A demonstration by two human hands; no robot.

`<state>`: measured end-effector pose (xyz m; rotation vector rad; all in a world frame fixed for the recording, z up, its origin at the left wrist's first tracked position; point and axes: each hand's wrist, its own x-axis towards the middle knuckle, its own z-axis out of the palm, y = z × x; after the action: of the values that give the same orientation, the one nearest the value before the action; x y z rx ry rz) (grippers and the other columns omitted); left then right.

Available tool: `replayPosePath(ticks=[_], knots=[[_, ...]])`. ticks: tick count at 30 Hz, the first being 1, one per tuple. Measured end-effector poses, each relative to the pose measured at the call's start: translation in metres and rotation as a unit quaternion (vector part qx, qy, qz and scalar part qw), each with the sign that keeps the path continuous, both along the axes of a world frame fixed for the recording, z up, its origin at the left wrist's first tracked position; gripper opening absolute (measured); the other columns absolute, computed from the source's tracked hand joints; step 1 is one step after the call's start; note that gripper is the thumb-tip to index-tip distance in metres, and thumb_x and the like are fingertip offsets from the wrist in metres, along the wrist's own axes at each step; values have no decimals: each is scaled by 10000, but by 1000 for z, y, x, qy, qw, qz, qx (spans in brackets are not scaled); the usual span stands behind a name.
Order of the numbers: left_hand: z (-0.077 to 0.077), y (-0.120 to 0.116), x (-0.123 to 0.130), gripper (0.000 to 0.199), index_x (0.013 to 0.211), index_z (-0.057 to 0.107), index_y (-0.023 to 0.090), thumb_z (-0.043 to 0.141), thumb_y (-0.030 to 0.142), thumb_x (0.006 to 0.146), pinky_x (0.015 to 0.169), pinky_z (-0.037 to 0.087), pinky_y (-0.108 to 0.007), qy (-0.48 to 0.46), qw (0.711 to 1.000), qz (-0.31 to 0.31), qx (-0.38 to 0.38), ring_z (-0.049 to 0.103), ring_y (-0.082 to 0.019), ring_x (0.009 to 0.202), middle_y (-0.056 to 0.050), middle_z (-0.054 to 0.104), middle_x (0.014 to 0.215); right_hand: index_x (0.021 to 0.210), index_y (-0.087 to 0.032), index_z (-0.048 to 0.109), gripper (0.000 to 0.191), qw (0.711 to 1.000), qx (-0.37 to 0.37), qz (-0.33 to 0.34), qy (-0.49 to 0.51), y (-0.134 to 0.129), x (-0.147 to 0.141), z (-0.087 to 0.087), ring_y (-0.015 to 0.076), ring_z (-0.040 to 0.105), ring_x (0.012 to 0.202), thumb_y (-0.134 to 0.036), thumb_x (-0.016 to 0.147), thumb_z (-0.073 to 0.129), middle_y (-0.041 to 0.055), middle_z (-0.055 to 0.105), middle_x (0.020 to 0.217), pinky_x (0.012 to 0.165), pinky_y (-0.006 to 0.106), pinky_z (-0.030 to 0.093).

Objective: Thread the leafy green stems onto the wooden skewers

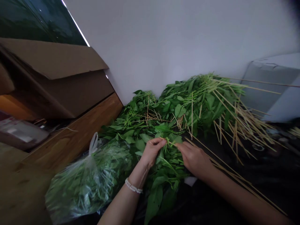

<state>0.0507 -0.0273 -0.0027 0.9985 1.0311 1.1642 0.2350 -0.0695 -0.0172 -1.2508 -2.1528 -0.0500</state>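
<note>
My left hand (153,151), with a white beaded bracelet at the wrist, pinches one end of a thin wooden skewer (171,143) and the greens beside it. My right hand (195,157) is closed round the other end of the same skewer. Between the hands, green stems cross the skewer, though how they sit on it is hard to make out. Leafy greens (156,197) hang and lie below both hands. Behind them spreads a heap of leafy greens (131,132). To the right, a bigger pile of skewered greens (199,97) leans against the wall, its sticks (243,125) pointing outward.
A tied clear plastic bag (91,181) full of greens stands at my left. Beyond it are a wooden board (96,128) and an open cardboard box (58,87). Loose skewers (234,172) lie on black sheeting at right, near a grey-white box (267,87). A white wall (164,40) rises behind.
</note>
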Motion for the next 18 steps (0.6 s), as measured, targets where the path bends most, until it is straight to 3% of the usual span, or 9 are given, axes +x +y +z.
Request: replayPosePath(ticks=[6, 9, 11, 15, 18], knots=[[3, 1, 0, 361, 822, 760, 157, 856, 400, 574, 771, 485, -289, 73, 995, -3, 65, 633, -157, 729, -40, 728, 791, 1120, -156, 613, 306, 998, 40, -3, 46, 8, 11, 0, 175, 635, 769, -114, 933, 374, 58, 653, 877, 674, 277, 481], [1, 1, 0, 424, 963, 733, 157, 836, 374, 613, 797, 492, -314, 105, 989, -40, 100, 648, -186, 796, -57, 734, 870, 1139, -149, 601, 268, 987, 105, -33, 118, 14, 25, 9, 173, 640, 835, -152, 952, 410, 68, 661, 927, 747, 276, 487], [-1, 0, 1, 355, 940, 727, 155, 815, 332, 645, 816, 488, -320, 144, 979, -57, 133, 648, -197, 827, -60, 731, 879, 1124, -145, 605, 245, 975, 152, -58, 153, 17, 33, 18, 167, 639, 827, -162, 950, 433, 67, 663, 920, 760, 272, 486], [-3, -4, 3, 151, 810, 735, 168, 766, 273, 705, 780, 476, -309, 272, 937, -63, 210, 636, -198, 789, -57, 715, 819, 1077, -156, 624, 218, 964, 184, -102, 163, 19, 40, 29, 159, 634, 783, -177, 947, 450, 50, 660, 855, 742, 265, 487], [-3, -7, 4, 104, 811, 760, 208, 733, 290, 752, 782, 455, -321, 352, 891, -94, 269, 624, -209, 799, -62, 701, 816, 1094, -166, 622, 238, 969, 168, -93, 153, 19, 39, 26, 166, 642, 814, -191, 956, 430, 61, 670, 894, 744, 272, 497]])
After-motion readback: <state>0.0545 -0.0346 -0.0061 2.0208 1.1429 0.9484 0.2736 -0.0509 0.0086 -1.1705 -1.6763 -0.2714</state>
